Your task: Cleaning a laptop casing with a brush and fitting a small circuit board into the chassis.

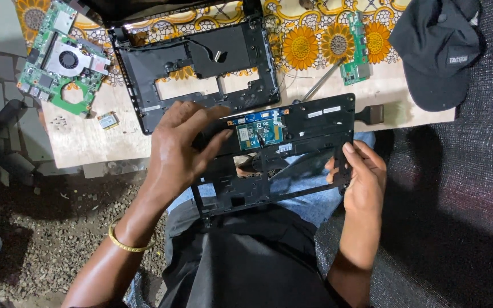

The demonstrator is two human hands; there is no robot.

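Risk sits mostly in the grip: a black laptop frame (281, 154) is held over the lap, just off the bench's near edge. The left hand (181, 145) lies spread across its left part, fingers reaching toward a small blue-green board (261, 132) fixed in it, while the right hand (363, 177) pinches the right rim with thumb on top. Thin plastic held this way could twist and crack if either hand bears down, and a hard push by the fingers could stress the board. If the right grip loosens, the frame could drop to the gravel. Farther off on the bench (87, 137), a loose chip (108, 120) lies near the edge; a knock could send it off. Beyond lie a base shell (201, 65), a green mainboard (64, 60), a screwdriver (323, 80) and a black cap (437, 48).
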